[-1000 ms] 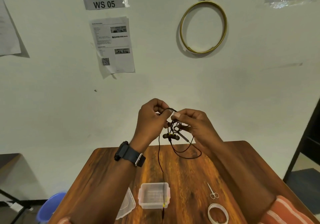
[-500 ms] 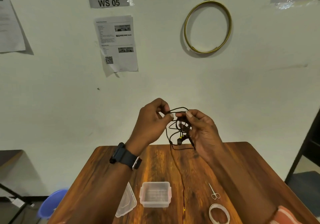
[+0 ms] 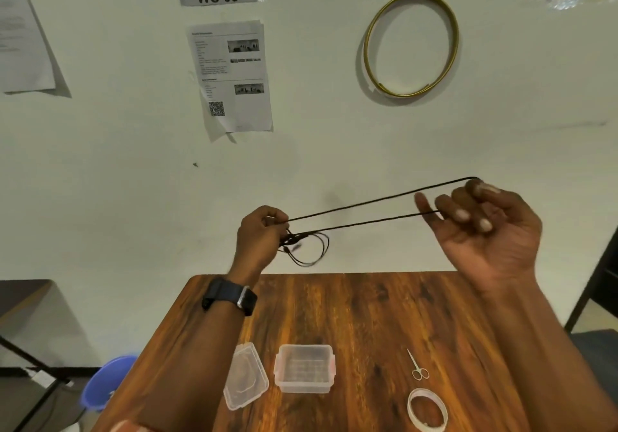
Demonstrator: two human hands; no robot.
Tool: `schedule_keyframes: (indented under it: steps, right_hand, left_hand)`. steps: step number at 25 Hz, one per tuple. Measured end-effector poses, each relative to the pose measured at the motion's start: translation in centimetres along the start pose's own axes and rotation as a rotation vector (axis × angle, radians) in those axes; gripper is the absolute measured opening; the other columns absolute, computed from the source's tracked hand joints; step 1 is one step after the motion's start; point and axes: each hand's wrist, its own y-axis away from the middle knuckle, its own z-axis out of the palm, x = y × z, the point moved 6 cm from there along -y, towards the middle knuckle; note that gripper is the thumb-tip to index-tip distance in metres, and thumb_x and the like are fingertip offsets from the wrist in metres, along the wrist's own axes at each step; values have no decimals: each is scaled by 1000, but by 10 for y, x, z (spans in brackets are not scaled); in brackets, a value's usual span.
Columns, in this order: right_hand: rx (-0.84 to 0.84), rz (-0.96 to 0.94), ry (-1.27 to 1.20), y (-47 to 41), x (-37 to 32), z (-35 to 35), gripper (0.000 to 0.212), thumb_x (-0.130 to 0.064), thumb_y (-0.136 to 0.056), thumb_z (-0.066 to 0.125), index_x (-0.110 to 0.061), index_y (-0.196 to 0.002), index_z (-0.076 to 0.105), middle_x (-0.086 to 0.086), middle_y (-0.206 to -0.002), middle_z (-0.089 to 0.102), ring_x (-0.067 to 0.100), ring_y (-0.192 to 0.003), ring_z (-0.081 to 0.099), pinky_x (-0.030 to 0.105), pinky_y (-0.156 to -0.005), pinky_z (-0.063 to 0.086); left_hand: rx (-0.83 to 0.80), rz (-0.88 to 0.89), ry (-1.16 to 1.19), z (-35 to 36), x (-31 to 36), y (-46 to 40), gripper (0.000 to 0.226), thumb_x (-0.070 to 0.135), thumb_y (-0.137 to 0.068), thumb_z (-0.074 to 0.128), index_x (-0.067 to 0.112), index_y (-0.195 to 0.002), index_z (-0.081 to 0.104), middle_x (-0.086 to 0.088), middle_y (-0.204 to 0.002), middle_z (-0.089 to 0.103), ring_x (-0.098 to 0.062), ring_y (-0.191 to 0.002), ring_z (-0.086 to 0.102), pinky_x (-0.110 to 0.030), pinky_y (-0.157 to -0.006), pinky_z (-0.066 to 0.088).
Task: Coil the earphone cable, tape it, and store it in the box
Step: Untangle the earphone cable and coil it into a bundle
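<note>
While I watch from the head camera, the far lower left of the frame shows a blue bin [image 3: 103, 384] on the floor beside the wooden table [image 3: 368, 314]. Moving right, my left hand [image 3: 259, 242], a dark watch [image 3: 230, 296] on its wrist, sits at centre frame, fingers curled tight round a bunched part of the black earphone cable [image 3: 361, 206]; a few loose loops hang just below that fist. From there two strands of the cable run taut up and to the right. Below, on the table near the bottom centre, the clear lid [image 3: 245, 378] lies just left of the open clear box [image 3: 304, 368], apart from it. Further right lie small scissors [image 3: 418, 366], and beneath them a ring of white tape [image 3: 428, 410] at the bottom edge. At right of centre, my right hand [image 3: 485, 234] is raised palm toward me, fingers bent, with the far end of the cable's long loop hooked round the fingertips.
</note>
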Motion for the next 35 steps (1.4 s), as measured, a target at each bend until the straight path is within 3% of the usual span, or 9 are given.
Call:
schedule_keyframes:
  steps: [3,7,10,14,19,22,25,30,35]
  right_hand:
    - [-51,-133,-100,10,-20,-5,12,-19,-75,59,-17,-68,49,-2,-88,69,9,-67,59,27,-74,47]
    - [143,-4,-220,-70,-75,-278,51,-43,-102,32,-19,-147,36,6,-160,29,33,-144,35,60,-117,11]
    - [78,-191,616,-68,-111,-344,65,-55,-100,36,-9,-145,35,-3,-150,47,17,-131,54,65,-108,28]
    - [-41,301,1318,24,-7,-90,59,-80,-67,58,-33,-98,78,1,-99,76,7,-90,70,30,-73,59]
    - [-264,734,1478,61,26,-32,46,-56,-79,64,-13,-77,79,1,-80,78,24,-67,75,32,-58,58]
    - [-404,411,1686,47,23,13,46,-65,-80,58,-23,-71,73,-13,-70,73,4,-65,70,29,-66,55]
    - [-269,44,1296,21,28,52,26,-45,-82,66,-24,-95,76,-10,-90,78,1,-85,71,24,-78,56]
    - [-183,-18,976,7,55,70,10,-18,-81,77,-11,-88,76,13,-82,75,14,-75,69,23,-70,53]
    - [-108,15,855,7,54,63,5,-16,-83,75,-14,-78,75,-2,-73,72,9,-68,64,30,-63,50]
  left_hand:
    - [78,-20,48,-1,-11,-1,19,3,-86,57,20,-91,66,-2,-90,68,-25,-81,67,-35,-56,58]
    - [271,-338,575,-36,-55,-4,21,-1,-94,48,11,-94,64,-15,-91,66,-31,-79,68,-41,-68,60]
    - [93,-266,523,-37,-50,-4,5,5,-92,65,7,-95,68,-12,-83,66,-28,-71,66,-46,-73,60]
    - [-233,-44,313,-12,4,3,16,18,-87,74,10,-77,64,-7,-67,59,-18,-55,58,-38,-65,59]
    - [-381,138,83,5,71,17,23,27,-88,72,11,-77,60,-6,-66,66,-18,-57,59,-25,-51,52]
    - [-464,238,39,16,101,28,24,25,-88,72,10,-77,58,7,-52,58,-11,-51,53,-24,-55,52]
    - [-516,295,68,26,123,37,29,32,-85,70,6,-83,58,1,-57,57,-14,-55,51,-21,-58,46]
    - [-468,335,67,22,136,39,34,38,-83,70,6,-85,61,1,-62,58,-14,-62,56,-25,-66,46]
    - [-448,335,36,8,132,39,19,23,-87,70,4,-90,66,-6,-73,69,-12,-64,64,-20,-64,55]
